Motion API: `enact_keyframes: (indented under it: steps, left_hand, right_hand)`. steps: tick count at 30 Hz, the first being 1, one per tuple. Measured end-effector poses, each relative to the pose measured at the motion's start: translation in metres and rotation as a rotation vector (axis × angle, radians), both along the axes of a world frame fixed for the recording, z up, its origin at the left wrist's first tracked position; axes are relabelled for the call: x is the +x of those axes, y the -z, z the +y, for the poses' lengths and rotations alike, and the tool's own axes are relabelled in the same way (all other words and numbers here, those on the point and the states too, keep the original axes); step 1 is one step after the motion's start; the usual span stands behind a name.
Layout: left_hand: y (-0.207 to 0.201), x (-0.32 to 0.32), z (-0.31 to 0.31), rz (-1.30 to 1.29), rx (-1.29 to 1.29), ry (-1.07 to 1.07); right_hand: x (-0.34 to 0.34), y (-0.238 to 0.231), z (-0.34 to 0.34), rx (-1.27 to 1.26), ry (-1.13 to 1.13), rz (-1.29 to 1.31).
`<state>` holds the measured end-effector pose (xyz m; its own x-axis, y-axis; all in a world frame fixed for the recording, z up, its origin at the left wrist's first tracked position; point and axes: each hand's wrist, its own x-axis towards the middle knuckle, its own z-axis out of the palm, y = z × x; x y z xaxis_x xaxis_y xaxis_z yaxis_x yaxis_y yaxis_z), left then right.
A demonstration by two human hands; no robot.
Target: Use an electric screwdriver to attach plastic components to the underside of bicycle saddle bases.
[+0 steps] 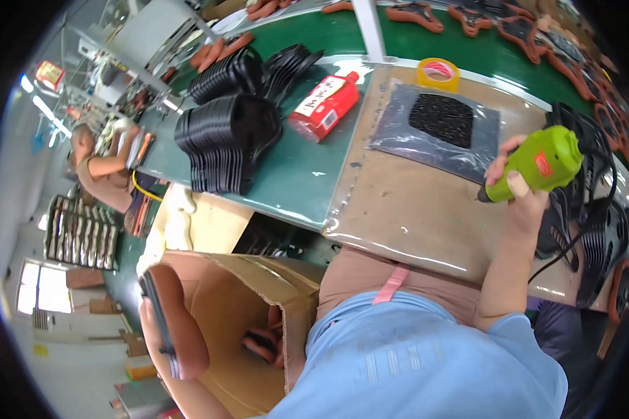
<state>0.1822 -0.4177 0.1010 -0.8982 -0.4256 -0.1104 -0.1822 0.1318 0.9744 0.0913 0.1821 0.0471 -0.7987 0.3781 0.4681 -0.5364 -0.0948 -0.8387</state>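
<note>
My right hand [529, 202] is wrapped round a lime-green electric screwdriver [546, 162], over the right side of the workbench. Its dark tip points left and down. At the lower left, my left hand [149, 322] grips a reddish-brown padded piece with a black backing [182, 325], held upright at the opening of a cardboard box [258, 269]. Most of the left fingers are hidden behind this piece. Inside the box lie more brown and black pieces [264, 342]. A clear bag of small black screws [440, 120] rests on the bench, left of the screwdriver.
Stacked black plastic plates [220, 140] and a red bottle [325, 105] stand on the green bench [293, 181]. A yellow tape roll [438, 73] is behind the screw bag. Black plates and a cable [573, 241] lie at the right. Another person [108, 171] works at far left.
</note>
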Motion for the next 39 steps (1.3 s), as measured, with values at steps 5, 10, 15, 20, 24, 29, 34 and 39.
enact_keyframes:
  steps: [5,10,15,20,24,29,34,39]
  left_hand:
    - [0.012,0.033,-0.054,-0.291,-0.758,0.084]
    - [-0.057,-0.117,0.092,-0.020,-0.878,0.319]
    - [-0.054,-0.293,0.336,0.317,-0.421,1.053]
    - [0.004,-0.444,0.544,0.234,-0.493,1.133]
    - [0.060,-0.539,0.657,0.281,-0.835,1.008]
    - [0.104,-0.557,0.766,0.379,-1.193,0.896]
    - [0.129,-0.553,0.837,0.519,-1.332,1.010]
    - [0.144,-0.574,0.851,0.519,-1.532,0.818]
  right_hand:
    - [0.004,0.013,0.002,-0.042,-0.026,-0.034]
    - [0.001,0.016,0.012,-0.105,-0.174,-0.081]
    - [0.002,0.021,0.025,-0.115,-0.059,-0.187]
    - [0.007,0.033,0.037,-0.278,-0.098,-0.160]
    - [0.004,0.033,0.038,-0.428,0.016,-0.140]
    - [0.006,0.031,0.054,-0.479,0.138,-0.220]
    - [0.002,0.026,0.076,-0.609,0.013,-0.223]
    - [0.005,0.047,0.094,-0.522,-0.189,-0.137]
